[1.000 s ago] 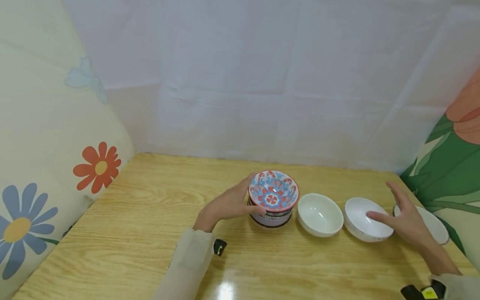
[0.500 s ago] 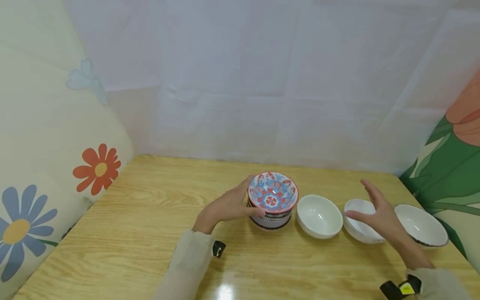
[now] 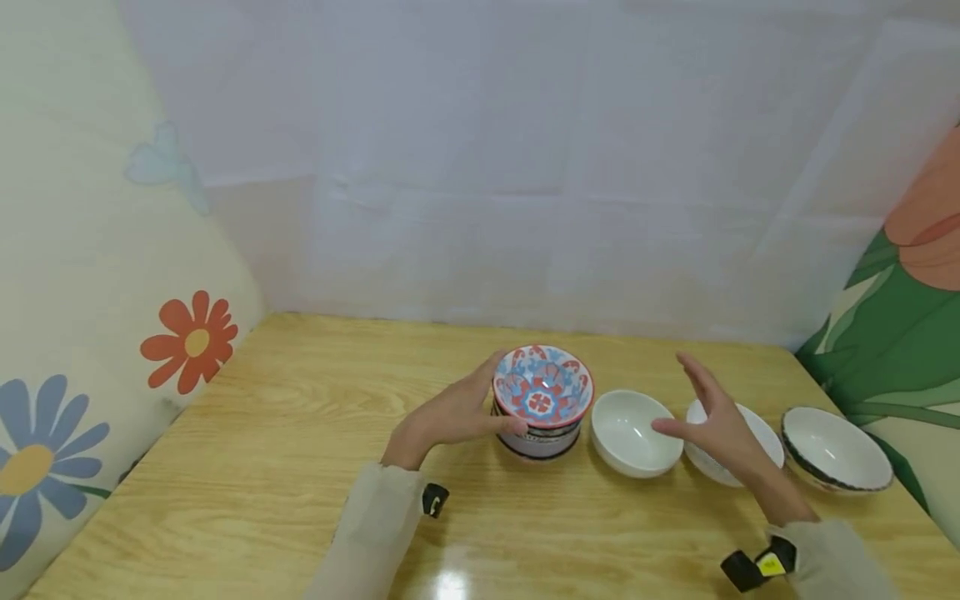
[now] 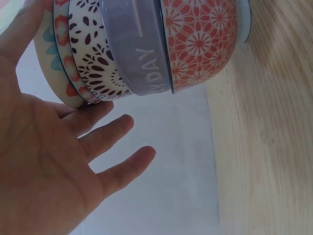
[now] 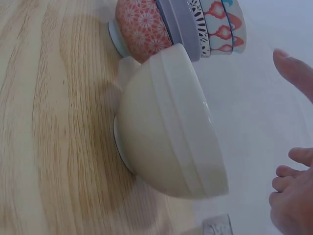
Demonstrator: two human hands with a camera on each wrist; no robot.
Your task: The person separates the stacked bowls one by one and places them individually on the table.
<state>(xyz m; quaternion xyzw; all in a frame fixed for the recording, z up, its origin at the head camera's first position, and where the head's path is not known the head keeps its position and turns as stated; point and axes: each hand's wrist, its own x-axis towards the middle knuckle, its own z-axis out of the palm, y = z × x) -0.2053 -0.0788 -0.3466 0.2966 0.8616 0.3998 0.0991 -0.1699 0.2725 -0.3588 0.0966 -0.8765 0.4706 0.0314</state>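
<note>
1. White cloth [image 3: 450, 167] hangs behind a wood-grain table [image 3: 300, 467], with flower-printed cloth [image 3: 82, 250] at the left.
2. On the table, a stack of bowls [image 3: 551, 437] stands upright; its red-and-blue top bowl [image 3: 542, 386] faces up, and a grey-purple bowl [image 4: 134, 44] sits in a red flowered bowl [image 4: 200, 44] at the bottom.
3. The left hand [image 3: 453, 412] holds the stack near its top, thumb in front and fingers behind, the lower fingers spread.
4. Just right of the stack is a cream bowl [image 3: 636, 433], then a white bowl [image 3: 767, 433], then a dark-rimmed bowl [image 3: 836, 450].
5. The right hand [image 3: 716, 429] hovers, thumb and fingers spread apart, holding nothing; the right wrist view shows it clear of the cream bowl.
</note>
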